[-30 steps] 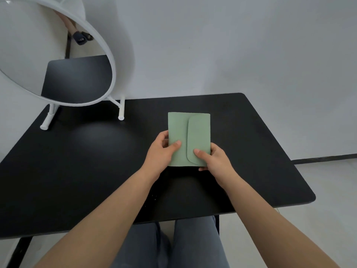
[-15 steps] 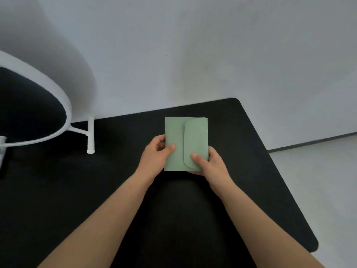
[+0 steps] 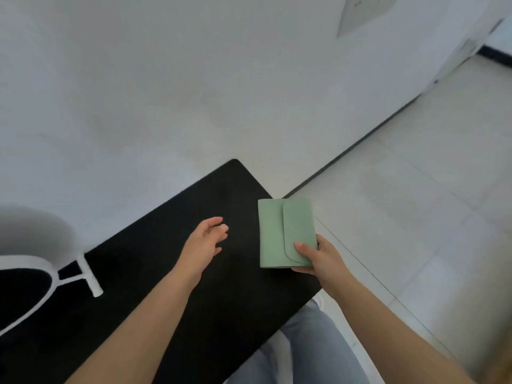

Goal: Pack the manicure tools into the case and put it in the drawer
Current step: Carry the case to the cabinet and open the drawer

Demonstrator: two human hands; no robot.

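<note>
The green case (image 3: 279, 234) is closed, its rounded flap folded over the front. My right hand (image 3: 318, 259) grips its lower right corner, thumb on the flap, and holds it over the right edge of the black table (image 3: 194, 286). My left hand (image 3: 206, 239) hovers over the table to the left of the case, fingers loosely spread and holding nothing. No manicure tools show outside the case. No drawer is in view.
A round mirror on a white stand (image 3: 88, 281) sits at the table's left. A pale wall runs behind the table. Tiled floor (image 3: 415, 217) lies to the right, and my legs in blue jeans (image 3: 310, 353) are below the table edge.
My left hand let go of the case. My right hand carried the case to the right, past the table's edge. The view swung right, so the mirror slid toward the left border.
</note>
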